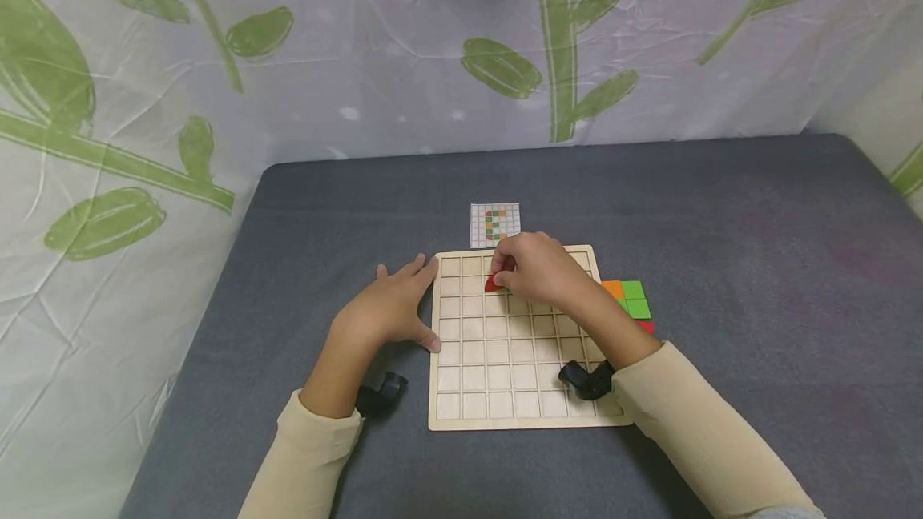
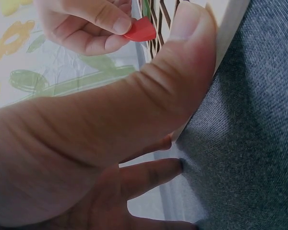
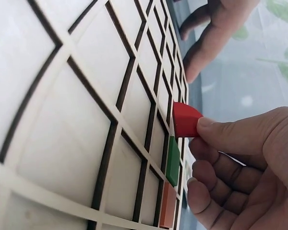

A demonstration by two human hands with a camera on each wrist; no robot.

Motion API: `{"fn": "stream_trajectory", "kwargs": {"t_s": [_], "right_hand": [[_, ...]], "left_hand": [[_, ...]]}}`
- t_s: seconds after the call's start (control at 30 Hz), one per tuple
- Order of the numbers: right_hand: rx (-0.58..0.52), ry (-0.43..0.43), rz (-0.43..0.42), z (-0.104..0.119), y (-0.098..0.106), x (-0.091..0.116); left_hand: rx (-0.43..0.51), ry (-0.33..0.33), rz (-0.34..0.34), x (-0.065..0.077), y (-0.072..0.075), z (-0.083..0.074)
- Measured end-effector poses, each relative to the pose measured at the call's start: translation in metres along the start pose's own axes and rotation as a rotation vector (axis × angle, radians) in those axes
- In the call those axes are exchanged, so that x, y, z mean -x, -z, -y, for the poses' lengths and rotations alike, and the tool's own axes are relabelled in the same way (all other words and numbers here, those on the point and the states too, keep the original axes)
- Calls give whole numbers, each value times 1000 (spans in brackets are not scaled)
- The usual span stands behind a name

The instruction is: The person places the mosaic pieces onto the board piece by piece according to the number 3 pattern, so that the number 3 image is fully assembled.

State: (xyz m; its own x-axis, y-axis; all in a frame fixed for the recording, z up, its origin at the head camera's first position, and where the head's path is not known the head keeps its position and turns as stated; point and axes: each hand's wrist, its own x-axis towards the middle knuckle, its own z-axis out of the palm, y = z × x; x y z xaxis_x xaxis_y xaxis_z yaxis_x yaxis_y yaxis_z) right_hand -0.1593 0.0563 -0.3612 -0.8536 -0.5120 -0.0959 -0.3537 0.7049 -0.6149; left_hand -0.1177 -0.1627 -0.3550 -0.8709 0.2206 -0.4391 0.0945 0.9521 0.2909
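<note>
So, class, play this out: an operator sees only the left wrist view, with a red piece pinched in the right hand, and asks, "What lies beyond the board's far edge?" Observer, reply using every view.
Observer: The head view shows a small card with a coloured grid pattern there, just past the board.
Operator: Any loose pieces besides the red piece?
Observer: Yes, orange, green and red tiles lie beside the board's right edge.

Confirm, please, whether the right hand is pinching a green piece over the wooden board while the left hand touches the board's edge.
Not green: the right wrist view shows the right hand pinching a red piece over the wooden board; the left hand does touch its edge.
</note>
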Motion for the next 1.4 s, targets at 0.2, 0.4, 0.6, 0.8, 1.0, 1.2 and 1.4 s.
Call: {"fn": "stream_trajectory", "kwargs": {"t_s": [0.2,0.4,0.6,0.8,1.0,1.2,1.4], "right_hand": [[0,-6,1,0,-1,-1],[2,-7,0,0,0,0],[5,-14,6,1,1,1],[22,9,3,0,0,-1],[23,8,4,0,0,-2],[78,24,-20,-1,-3,-4],[206,44,-64,1,-7,-1]], "left_hand": [[3,11,-1,1,1,-1],[1,18,-3,1,1,-2],[-6,29,-8,0,0,-2],[-11,34,-9,-1,0,-1],[-6,26,-8,0,0,-1],[2,27,4,1,1,-1],[-2,25,18,1,2,-2]]}}
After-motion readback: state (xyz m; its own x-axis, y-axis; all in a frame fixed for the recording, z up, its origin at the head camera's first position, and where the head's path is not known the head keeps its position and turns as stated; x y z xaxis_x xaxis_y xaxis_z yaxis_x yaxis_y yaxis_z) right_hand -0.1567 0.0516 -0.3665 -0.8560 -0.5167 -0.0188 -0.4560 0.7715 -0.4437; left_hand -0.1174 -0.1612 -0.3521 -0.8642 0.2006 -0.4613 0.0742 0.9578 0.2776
